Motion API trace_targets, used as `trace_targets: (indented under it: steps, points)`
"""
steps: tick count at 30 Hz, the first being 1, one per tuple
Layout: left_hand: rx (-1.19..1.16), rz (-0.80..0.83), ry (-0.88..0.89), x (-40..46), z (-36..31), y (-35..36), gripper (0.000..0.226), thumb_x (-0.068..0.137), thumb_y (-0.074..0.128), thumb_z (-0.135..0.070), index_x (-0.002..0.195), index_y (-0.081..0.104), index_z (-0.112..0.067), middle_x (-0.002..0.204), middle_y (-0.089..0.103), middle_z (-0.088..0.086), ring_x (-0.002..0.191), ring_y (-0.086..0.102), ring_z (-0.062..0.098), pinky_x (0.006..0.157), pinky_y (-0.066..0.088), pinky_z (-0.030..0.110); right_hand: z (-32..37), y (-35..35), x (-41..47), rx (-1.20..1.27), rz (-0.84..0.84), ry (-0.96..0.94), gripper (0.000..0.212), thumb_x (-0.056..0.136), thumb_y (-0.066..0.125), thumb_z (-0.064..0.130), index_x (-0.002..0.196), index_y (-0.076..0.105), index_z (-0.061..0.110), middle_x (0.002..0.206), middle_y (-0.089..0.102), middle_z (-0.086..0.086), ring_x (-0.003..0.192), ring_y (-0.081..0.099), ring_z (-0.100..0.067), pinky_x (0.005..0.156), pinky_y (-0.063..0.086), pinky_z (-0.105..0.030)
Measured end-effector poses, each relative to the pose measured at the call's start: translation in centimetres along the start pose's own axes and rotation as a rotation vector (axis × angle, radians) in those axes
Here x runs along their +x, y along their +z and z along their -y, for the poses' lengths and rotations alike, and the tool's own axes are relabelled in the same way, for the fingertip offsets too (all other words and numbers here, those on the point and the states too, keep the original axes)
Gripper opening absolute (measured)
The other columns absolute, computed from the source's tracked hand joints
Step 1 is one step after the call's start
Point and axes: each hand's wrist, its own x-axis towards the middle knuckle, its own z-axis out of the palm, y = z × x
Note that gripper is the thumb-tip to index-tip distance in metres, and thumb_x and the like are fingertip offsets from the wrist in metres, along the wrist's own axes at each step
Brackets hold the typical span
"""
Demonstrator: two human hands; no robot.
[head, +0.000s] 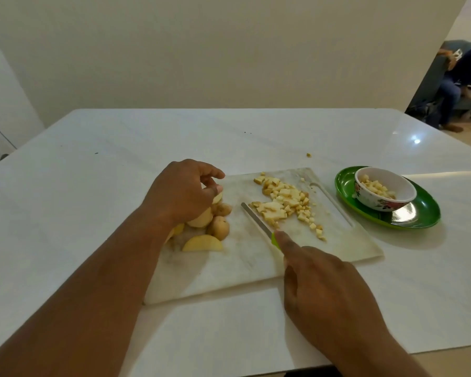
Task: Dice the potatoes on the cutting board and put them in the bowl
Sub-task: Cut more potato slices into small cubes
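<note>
Left to right. On the white bench (93, 186) lies the board (242, 268). At its left end the left hand (180, 194) reaches into the wedges (201, 242), its fingers (212, 172) curled round one pale piece; the others, some with brown skin showing, lie touching in a loose heap beneath it. Mid-board, the knife (256, 220) lies low, tip pointing away, its blade just beside the dice (286, 202). The right hand (326, 289) grips the green handle, forefinger stretched along it. The dice form a scattered pile of small, uneven, pale cubes at the board's right end. Off the board, the bowl (385, 191) stands on a green plate (419, 216) and holds a few dice. Step in hand, by judgement: fetching the next wedge for cutting, roughly midway through. The next move calls for laying that wedge flat, clear of the pile, and steadying it before the blade descends.
</note>
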Motion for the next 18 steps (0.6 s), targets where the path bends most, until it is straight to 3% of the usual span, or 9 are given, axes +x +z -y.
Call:
trace_targets:
  steps: [5, 9, 14, 18]
  points:
    - [-0.072, -0.076, -0.099, 0.4, 1.6, -0.9, 0.019, 0.097, 0.067, -0.027, 0.111, 0.077, -0.035, 0.088, 0.07, -0.016, 0.086, 0.063, 0.001, 0.081, 0.05, 0.025, -1.3, -0.7, 1.0, -0.039, -0.049, 0.061, 0.059, 0.1, 0.033, 0.032, 0.156, 0.017, 0.04, 0.095, 0.059, 0.01, 0.081, 0.055, -0.011, 0.073, 0.048, -0.028]
    - [-0.114, -0.053, -0.15, 0.5, 2.1, -1.2, 0.013, 0.097, 0.068, -0.026, 0.102, 0.078, -0.033, 0.082, 0.069, -0.013, 0.078, 0.065, 0.005, 0.073, 0.051, 0.026, -1.3, -0.8, 1.3, -0.044, -0.041, 0.106, 0.06, 0.099, 0.034, 0.03, 0.156, 0.017, 0.042, 0.092, 0.057, 0.009, 0.078, 0.053, -0.012, 0.069, 0.043, -0.028]
    - [-0.103, 0.06, -0.138, 0.5, 1.8, -2.3, 0.008, 0.09, 0.076, -0.034, 0.084, 0.076, -0.03, 0.078, 0.071, -0.012, 0.077, 0.067, 0.008, 0.067, 0.051, 0.025, -0.2, -0.1, 1.6, -0.017, -0.022, 0.06, 0.06, 0.099, 0.033, 0.031, 0.156, 0.016, 0.04, 0.088, 0.054, 0.01, 0.077, 0.053, -0.01, 0.071, 0.047, -0.028]
    - [0.007, 0.28, -0.057, -0.1, 0.9, -4.1, 0.029, 0.069, 0.092, -0.047, 0.082, 0.072, -0.03, 0.081, 0.07, -0.01, 0.065, 0.057, 0.002, 0.062, 0.043, 0.021, -0.9, -0.2, 2.0, -0.009, -0.049, 0.055, 0.059, 0.1, 0.033, 0.03, 0.156, 0.019, 0.041, 0.101, 0.061, 0.011, 0.082, 0.053, -0.01, 0.074, 0.046, -0.029]
